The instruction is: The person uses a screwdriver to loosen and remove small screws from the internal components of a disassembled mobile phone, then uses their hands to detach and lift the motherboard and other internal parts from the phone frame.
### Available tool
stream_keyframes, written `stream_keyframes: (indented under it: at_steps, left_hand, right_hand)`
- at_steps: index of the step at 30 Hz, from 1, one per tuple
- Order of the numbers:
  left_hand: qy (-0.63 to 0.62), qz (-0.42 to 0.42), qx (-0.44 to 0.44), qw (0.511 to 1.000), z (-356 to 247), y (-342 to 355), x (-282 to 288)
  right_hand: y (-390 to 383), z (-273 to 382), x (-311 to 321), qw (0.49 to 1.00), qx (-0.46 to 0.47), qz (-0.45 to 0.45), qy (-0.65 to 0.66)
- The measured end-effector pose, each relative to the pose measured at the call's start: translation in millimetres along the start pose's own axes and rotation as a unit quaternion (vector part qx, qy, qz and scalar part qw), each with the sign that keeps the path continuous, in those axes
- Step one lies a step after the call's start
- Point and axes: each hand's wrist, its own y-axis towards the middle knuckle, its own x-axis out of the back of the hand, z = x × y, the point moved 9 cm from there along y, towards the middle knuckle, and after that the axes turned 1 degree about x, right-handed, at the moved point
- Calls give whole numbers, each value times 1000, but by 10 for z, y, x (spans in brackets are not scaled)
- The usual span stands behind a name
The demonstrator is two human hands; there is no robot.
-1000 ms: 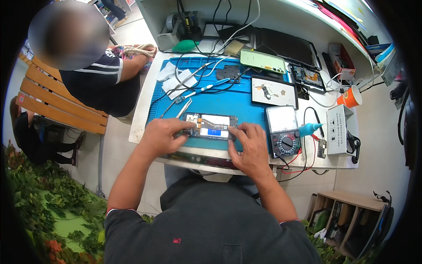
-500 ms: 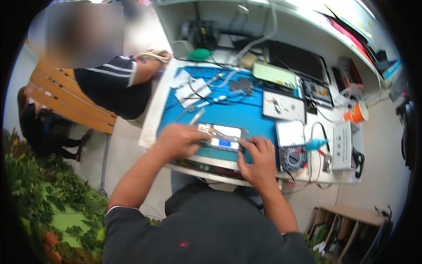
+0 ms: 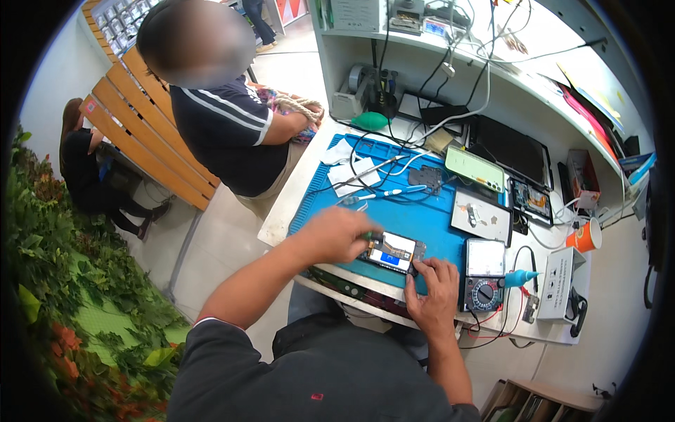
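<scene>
My left hand (image 3: pixel 337 235), smeared by motion, is closed over the left end of the opened phone (image 3: pixel 390 252), with a small dark item by its fingertips that I cannot make out. My right hand (image 3: pixel 432 295) grips the phone's right end with thumb and curled fingers. The phone lies on the blue mat (image 3: pixel 373 211), showing a white panel, a blue part and flex cables. Thin tools, a blue-and-white brush (image 3: pixel 394 193) and paper squares (image 3: pixel 351 176) lie behind it. Right of my right hand sits an analog multimeter (image 3: pixel 484 288) with a blue bottle (image 3: pixel 517 278) beside it.
Tablets, a pale green phone (image 3: pixel 472 169), a tray (image 3: pixel 478 218), an orange cup (image 3: pixel 583 235), a white box (image 3: pixel 562 281) and tangled cables crowd the bench. A person (image 3: pixel 232 141) stands close at the left, another (image 3: pixel 91 172) sits beside wooden slats.
The view has swung, shifting the bench down and rightward in the picture. My left hand has moved from gripping the phone's lower left to a blurred, closed position over its left end.
</scene>
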Motion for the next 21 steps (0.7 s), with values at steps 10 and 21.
stream_keyframes:
  at_steps: [10, 21]
  left_hand:
    - [-349, -93, -29, 932, -412, 605, 328]
    - [-386, 53, 60, 919, -464, 1746, -339]
  right_hand:
    - [-49, -43, 39, 999, 23, -17, 35]
    - [-54, -96, 100, 998, 13, -30, 55]
